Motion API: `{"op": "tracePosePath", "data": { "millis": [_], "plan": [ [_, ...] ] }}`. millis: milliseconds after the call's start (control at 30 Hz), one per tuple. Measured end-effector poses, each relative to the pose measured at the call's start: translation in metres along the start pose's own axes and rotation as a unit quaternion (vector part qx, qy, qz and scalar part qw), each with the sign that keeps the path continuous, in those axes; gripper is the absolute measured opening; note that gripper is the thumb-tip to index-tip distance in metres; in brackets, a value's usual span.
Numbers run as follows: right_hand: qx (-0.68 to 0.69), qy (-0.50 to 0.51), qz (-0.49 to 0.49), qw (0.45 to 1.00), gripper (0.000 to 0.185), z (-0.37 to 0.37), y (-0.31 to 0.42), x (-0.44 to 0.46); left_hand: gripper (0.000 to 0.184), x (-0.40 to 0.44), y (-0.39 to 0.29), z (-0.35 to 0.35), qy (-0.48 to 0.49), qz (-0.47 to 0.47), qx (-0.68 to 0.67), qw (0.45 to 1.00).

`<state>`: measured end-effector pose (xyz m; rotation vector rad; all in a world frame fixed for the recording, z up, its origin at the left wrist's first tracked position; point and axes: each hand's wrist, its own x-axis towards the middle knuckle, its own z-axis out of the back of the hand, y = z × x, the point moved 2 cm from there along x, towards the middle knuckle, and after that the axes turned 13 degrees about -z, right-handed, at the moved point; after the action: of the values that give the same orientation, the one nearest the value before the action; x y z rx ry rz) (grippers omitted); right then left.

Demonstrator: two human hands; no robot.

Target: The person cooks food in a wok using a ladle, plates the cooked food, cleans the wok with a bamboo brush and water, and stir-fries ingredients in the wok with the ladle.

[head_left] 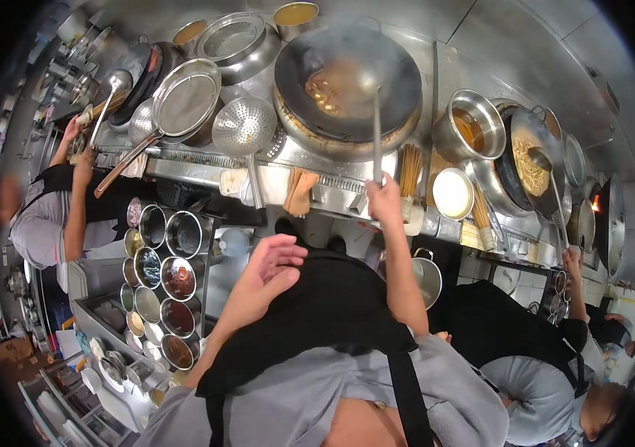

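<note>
My right hand [385, 202] is wrapped round the long handle of a ladle [377, 138], whose bowl dips into a large black wok [399, 74]. Brownish food [323, 93] lies in the wok's hollow, and steam blurs part of it. In front of my apron, my left hand [267, 279] hangs in the air with its fingers apart and nothing in it. A perforated skimmer [244, 127] rests left of the wok, its handle over the counter edge. Beside it lies a folded tan cloth [300, 191].
To my left stand several metal pots of sauces [178, 279]. A wire strainer [186, 100] sits on a pot at the back left. Right of the wok are a pot of brown liquid [469, 132] and a bamboo brush [410, 170]. Co-workers stand at the left [72, 216] and right [533, 357].
</note>
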<state>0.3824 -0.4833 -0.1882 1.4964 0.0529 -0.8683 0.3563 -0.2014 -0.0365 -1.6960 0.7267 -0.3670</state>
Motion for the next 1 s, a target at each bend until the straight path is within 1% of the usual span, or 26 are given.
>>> {"op": "tracePosePath", "data": {
  "millis": [67, 100, 133, 200, 233, 267, 300, 333, 367, 400, 467, 500, 533, 600, 633, 667, 700, 733, 767, 800, 833, 867, 900, 933, 1000],
  "plan": [
    [-0.11, -0.114, 0.103, 0.982, 0.021, 0.01, 0.0, 0.039, 0.048, 0.01, 0.02, -0.002, -0.041, -0.008, -0.022, 0.999],
    [-0.143, -0.112, 0.045, 0.982, 0.022, 0.01, 0.012, 0.042, 0.051, 0.022, 0.043, 0.001, -0.063, -0.006, 0.009, 0.998],
    [-0.144, -0.113, 0.046, 0.982, 0.022, 0.009, 0.007, 0.044, 0.054, 0.042, 0.074, 0.01, -0.083, -0.005, 0.04, 0.996],
    [-0.077, -0.014, 0.023, 0.997, 0.023, 0.005, -0.001, 0.054, 0.072, 0.092, 0.152, 0.045, -0.141, 0.002, 0.182, 0.973],
    [-0.066, 0.031, -0.005, 0.997, 0.021, 0.007, 0.006, 0.037, 0.079, 0.118, 0.171, 0.058, -0.156, 0.027, 0.271, 0.949],
    [-0.07, 0.031, -0.002, 0.997, 0.021, 0.016, 0.011, 0.029, 0.086, 0.139, 0.186, 0.069, -0.172, 0.053, 0.358, 0.916],
    [-0.046, 0.077, -0.034, 0.995, 0.02, 0.03, 0.015, 0.025, 0.086, 0.153, 0.205, 0.073, -0.176, 0.051, 0.354, 0.917],
    [-0.022, 0.121, -0.064, 0.99, 0.019, 0.039, 0.02, 0.025, 0.082, 0.168, 0.219, 0.074, -0.23, 0.051, 0.459, 0.857],
    [-0.027, 0.109, -0.045, 0.993, 0.019, 0.044, 0.026, 0.026, 0.078, 0.176, 0.227, 0.073, -0.28, 0.053, 0.556, 0.781],
    [-0.032, 0.109, -0.045, 0.992, 0.019, 0.043, 0.027, 0.035, 0.078, 0.178, 0.231, 0.072, -0.282, 0.054, 0.552, 0.783],
    [-0.131, -0.012, 0.049, 0.99, 0.022, 0.038, 0.033, 0.067, 0.079, 0.184, 0.237, 0.07, -0.238, 0.055, 0.574, 0.781],
    [-0.228, -0.082, 0.073, 0.967, 0.023, 0.031, 0.042, 0.077, 0.073, 0.186, 0.243, 0.07, -0.246, 0.037, 0.579, 0.776],
    [-0.231, -0.081, 0.073, 0.967, 0.023, 0.021, 0.044, 0.085, 0.073, 0.187, 0.246, 0.072, -0.247, 0.039, 0.578, 0.777],
    [-0.176, -0.022, 0.049, 0.983, 0.025, 0.002, 0.047, 0.098, 0.068, 0.193, 0.251, 0.08, -0.255, 0.059, 0.569, 0.78],
    [-0.224, 0.004, 0.002, 0.974, 0.03, -0.001, 0.052, 0.091, 0.068, 0.195, 0.257, 0.089, -0.255, 0.06, 0.566, 0.782],
    [-0.285, -0.025, 0.15, 0.946, 0.034, 0.004, 0.036, 0.096, 0.064, 0.198, 0.264, 0.101, -0.238, 0.047, 0.425, 0.872],
    [-0.339, -0.051, 0.296, 0.892, 0.038, 0.014, 0.02, 0.098, 0.059, 0.203, 0.266, 0.111, -0.216, 0.03, 0.271, 0.938],
    [-0.43, -0.085, 0.183, 0.88, 0.042, 0.028, 0.021, 0.087, 0.059, 0.202, 0.252, 0.113, -0.224, 0.026, 0.266, 0.937],
    [-0.513, -0.118, 0.068, 0.848, 0.047, 0.043, 0.029, 0.069, 0.055, 0.191, 0.227, 0.108, -0.226, 0.041, 0.041, 0.972],
    [-0.521, -0.116, 0.093, 0.841, 0.047, 0.059, 0.037, 0.054, 0.051, 0.179, 0.195, 0.104, -0.216, 0.048, -0.185, 0.958],
    [-0.53, -0.132, 0.065, 0.835, 0.043, 0.07, 0.051, 0.039, 0.049, 0.166, 0.16, 0.104, -0.206, 0.081, -0.301, 0.928],
    [-0.54, -0.152, 0.11, 0.82, 0.037, 0.08, 0.057, 0.033, 0.046, 0.153, 0.124, 0.103, -0.191, 0.11, -0.412, 0.884],
    [-0.572, -0.152, 0.064, 0.804, 0.038, 0.068, 0.088, 0.013, 0.048, 0.139, 0.093, 0.109, -0.163, 0.089, -0.45, 0.874],
    [-0.53, -0.158, 0.085, 0.829, 0.038, 0.064, 0.095, 0.016, 0.05, 0.124, 0.066, 0.116, -0.132, 0.068, -0.484, 0.862],
    [-0.422, -0.064, 0.178, 0.887, 0.034, 0.062, 0.087, 0.069, 0.055, 0.098, 0.015, 0.116, -0.072, 0.008, -0.584, 0.809]
  ]
}}
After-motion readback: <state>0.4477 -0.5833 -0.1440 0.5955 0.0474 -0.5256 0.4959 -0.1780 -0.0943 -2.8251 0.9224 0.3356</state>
